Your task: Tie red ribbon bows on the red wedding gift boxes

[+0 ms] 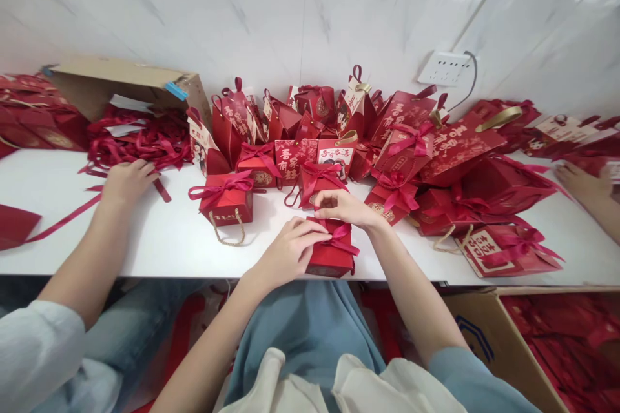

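Directly in front of me, a small red gift box point(330, 266) sits at the table's front edge. A shiny dark-pink ribbon point(345, 242) lies across its top, with a loop at the right side. My left hand point(292, 250) is against the box's left side, its fingertips closed on the ribbon near the middle of the lid. From behind the box, my right hand point(347, 208) pinches a raised part of the ribbon between thumb and forefinger. The exact grip at the knot is partly hidden by the fingers.
Several red gift boxes point(295, 161) crowd the table point(165, 232) towards the wall. A bowed box with a rope handle point(225, 206) stands left. A co-worker's hand point(126, 179) rests by a ribbon pile point(140, 142); another person's hand point(584, 182) is far right.
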The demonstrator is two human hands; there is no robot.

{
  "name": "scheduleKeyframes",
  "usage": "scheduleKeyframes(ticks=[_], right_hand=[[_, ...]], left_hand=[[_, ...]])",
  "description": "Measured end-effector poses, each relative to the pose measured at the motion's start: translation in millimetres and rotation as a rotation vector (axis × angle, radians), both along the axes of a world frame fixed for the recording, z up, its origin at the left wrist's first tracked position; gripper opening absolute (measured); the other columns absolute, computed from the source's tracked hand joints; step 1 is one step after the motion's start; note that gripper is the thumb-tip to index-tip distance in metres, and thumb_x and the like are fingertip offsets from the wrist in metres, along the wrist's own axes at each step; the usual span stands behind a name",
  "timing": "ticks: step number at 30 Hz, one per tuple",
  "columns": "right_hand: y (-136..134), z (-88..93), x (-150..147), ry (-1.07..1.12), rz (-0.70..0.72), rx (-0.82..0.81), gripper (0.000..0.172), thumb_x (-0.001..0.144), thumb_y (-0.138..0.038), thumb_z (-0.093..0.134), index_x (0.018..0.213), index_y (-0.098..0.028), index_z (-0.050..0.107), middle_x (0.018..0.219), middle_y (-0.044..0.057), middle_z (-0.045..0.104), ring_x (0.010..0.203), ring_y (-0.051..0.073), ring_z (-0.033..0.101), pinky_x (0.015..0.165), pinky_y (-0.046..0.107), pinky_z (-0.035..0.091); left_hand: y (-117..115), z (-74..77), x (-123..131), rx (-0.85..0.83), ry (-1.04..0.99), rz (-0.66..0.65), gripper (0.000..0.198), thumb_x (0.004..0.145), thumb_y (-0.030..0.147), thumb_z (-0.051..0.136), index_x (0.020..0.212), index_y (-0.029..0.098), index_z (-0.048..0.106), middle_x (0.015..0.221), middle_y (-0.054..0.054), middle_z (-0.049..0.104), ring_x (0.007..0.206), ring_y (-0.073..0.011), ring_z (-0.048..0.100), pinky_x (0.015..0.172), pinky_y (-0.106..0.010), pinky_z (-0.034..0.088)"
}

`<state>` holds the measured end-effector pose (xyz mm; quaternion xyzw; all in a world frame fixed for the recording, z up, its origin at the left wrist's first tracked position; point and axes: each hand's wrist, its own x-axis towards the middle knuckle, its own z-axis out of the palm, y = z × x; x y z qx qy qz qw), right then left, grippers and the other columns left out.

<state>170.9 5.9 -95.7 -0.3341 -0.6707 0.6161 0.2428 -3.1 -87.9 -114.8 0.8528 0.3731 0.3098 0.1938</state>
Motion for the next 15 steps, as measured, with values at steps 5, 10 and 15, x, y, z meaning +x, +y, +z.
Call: scheduleKeyframes(ticks=[5, 10, 15], right_hand=[[3.1, -0.3, -1.0, 0.083, -0.025, -0.135, 0.021, 0.064, -0.03, 0.073, 0.073, -0.017, 0.059, 0.067, -0.004, 0.06, 0.061, 0.009, 0.053, 0.061, 0.023, 0.041], [4.3, -0.4, -5.6, -0.001, -0.022, -0.046, 0.016, 0.064, -0.025, 0.071, 0.075, -0.016, 0.062, 0.072, -0.002, 0.064, 0.068, 0.01, 0.058, 0.068, 0.025, 0.044], [10.6, -1.1, -11.5, -0.071, -0.016, -0.012, 0.011, 0.062, -0.023, 0.07, 0.07, -0.016, 0.064, 0.07, -0.002, 0.065, 0.068, 0.012, 0.058, 0.068, 0.025, 0.045]], left_hand=[[-0.4, 1.1, 0.4, 0.007, 0.001, 0.01, 0.042, 0.084, 0.003, 0.042, 0.115, 0.024, 0.061, 0.111, -0.003, 0.064, 0.099, -0.02, 0.047, 0.092, -0.04, 0.045], [-1.0, -0.1, 0.6, 0.02, 0.015, 0.009, 0.043, 0.084, 0.003, 0.042, 0.117, 0.024, 0.06, 0.111, -0.003, 0.064, 0.099, -0.0199, 0.047, 0.093, -0.04, 0.045], [-0.7, 0.7, 0.2, 0.028, 0.042, 0.011, 0.043, 0.084, 0.004, 0.041, 0.119, 0.023, 0.058, 0.114, -0.004, 0.063, 0.101, -0.0205, 0.047, 0.093, -0.041, 0.045]])
